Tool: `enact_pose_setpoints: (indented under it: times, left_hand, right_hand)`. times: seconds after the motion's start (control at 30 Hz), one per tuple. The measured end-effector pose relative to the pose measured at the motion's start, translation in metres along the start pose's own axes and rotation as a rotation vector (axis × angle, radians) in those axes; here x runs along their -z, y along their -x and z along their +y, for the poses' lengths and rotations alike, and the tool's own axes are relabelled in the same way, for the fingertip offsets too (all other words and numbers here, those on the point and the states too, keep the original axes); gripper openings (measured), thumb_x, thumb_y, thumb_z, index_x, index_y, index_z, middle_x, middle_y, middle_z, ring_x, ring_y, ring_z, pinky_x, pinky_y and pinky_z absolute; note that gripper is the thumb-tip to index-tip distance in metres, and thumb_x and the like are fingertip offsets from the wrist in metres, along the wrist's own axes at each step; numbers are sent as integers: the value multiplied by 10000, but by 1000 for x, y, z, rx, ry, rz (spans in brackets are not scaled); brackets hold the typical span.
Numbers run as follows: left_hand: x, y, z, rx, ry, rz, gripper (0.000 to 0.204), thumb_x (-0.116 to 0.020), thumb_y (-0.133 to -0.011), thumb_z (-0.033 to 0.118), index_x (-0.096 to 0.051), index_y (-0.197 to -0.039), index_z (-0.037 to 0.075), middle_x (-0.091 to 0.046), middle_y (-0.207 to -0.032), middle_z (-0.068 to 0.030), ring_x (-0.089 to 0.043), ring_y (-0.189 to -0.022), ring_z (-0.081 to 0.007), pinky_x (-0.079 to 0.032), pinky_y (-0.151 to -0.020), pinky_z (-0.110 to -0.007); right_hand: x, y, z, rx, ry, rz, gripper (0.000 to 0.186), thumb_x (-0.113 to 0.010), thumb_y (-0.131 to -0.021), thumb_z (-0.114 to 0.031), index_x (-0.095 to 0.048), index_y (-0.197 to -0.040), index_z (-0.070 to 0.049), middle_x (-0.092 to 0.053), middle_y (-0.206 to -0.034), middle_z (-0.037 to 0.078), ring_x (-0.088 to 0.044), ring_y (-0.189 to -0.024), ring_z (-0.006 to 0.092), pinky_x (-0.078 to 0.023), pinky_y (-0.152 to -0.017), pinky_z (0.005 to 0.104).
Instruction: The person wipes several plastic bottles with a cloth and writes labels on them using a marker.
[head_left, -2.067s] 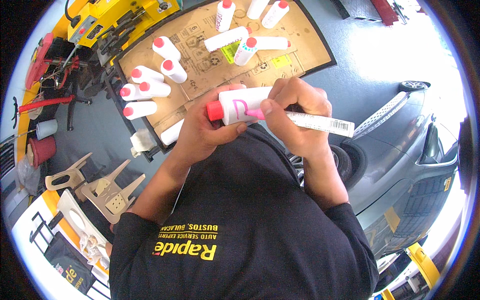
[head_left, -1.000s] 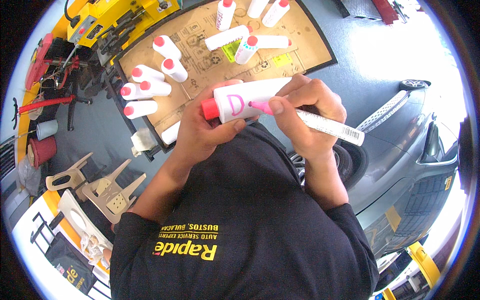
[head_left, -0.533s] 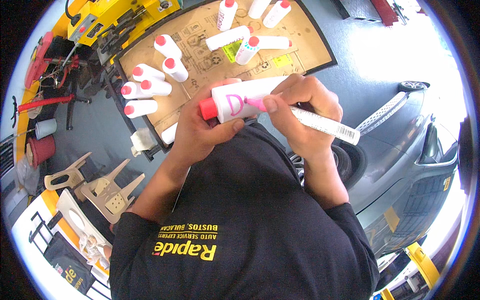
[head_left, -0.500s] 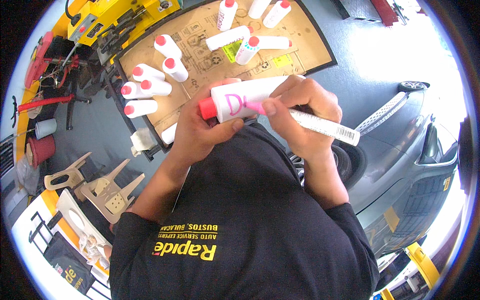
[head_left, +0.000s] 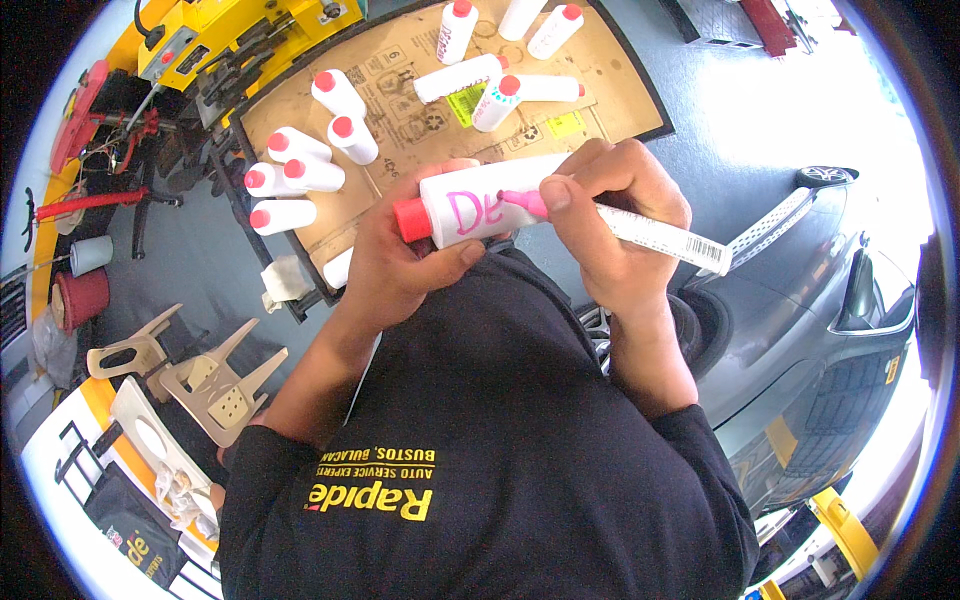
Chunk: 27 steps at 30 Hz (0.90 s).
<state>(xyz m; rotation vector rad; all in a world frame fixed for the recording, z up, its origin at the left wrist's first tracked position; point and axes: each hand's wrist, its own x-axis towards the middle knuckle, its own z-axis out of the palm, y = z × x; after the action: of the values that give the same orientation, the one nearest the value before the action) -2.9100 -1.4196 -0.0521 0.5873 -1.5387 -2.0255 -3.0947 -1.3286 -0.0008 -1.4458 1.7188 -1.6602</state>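
Currently lettering white bottle (head_left: 480, 200) with pink marker (head_left: 640, 225): left hand (head_left: 400, 260) gripping bottle, right hand (head_left: 610, 215) pinching marker; two pink letters done, seemingly more remaining.

Barcode label (head_left: 706, 252) on white marker, brown cardboard (head_left: 610, 70) w/ yellow stickers

Grey floor (head_left: 200, 270) all round; a brown cardboard sheet (head_left: 610, 90) spread over the bench; yellow machinery (head_left: 215, 45) upper left; pale plastic chairs (head_left: 215, 385) lower left; a grey car (head_left: 800, 300) right, under harsh sunlight.
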Motion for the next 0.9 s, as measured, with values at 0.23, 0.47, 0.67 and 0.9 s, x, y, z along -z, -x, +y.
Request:
enact_pose_setpoints:
  times: [0.23, 0.47, 0.67, 0.9]
  left_hand:
    - [7, 2, -3, 15, -40, 33, 703, -813, -799, 74, -487, -1414, -21, -660, -1243, -111, -644, -1136, -182, -498, -1000, -329]
    - [6, 1, -2, 48, 168, 15, 683, -788, -816, 66, -472, -1413, -38, -670, -1221, -141, -681, -1084, -211, -506, -981, -331]
    - [8, 2, 3, 13, 129, 26, 684, -778, -823, 51, -457, -1420, -39, -669, -1217, -153, -691, -1070, -232, -511, -983, -342]
    - [9, 1, 3, 55, 182, 12, 679, -782, -826, 58, -459, -1416, -41, -664, -1228, -154, -691, -1072, -235, -517, -977, -347]
  right_hand:
    - [-1, -3, 2, -36, -68, 26, 207, -765, -827, -54, -590, -718, -43, -600, -624, 14, -510, -553, 62, -391, -511, 245]
    - [-4, -5, -1, -1, -5, 73, 244, -753, -828, -38, -557, -683, -43, -593, -617, 26, -493, -539, 71, -378, -503, 249]
    - [5, -3, -6, 87, 75, -172, 197, -672, -856, 63, -532, -753, -29, -609, -694, 66, -499, -601, 89, -359, -550, 245]
    - [0, -10, -5, 33, 24, -39, 242, -751, -812, -35, -551, -675, -55, -552, -579, 27, -483, -495, 88, -380, -480, 264]
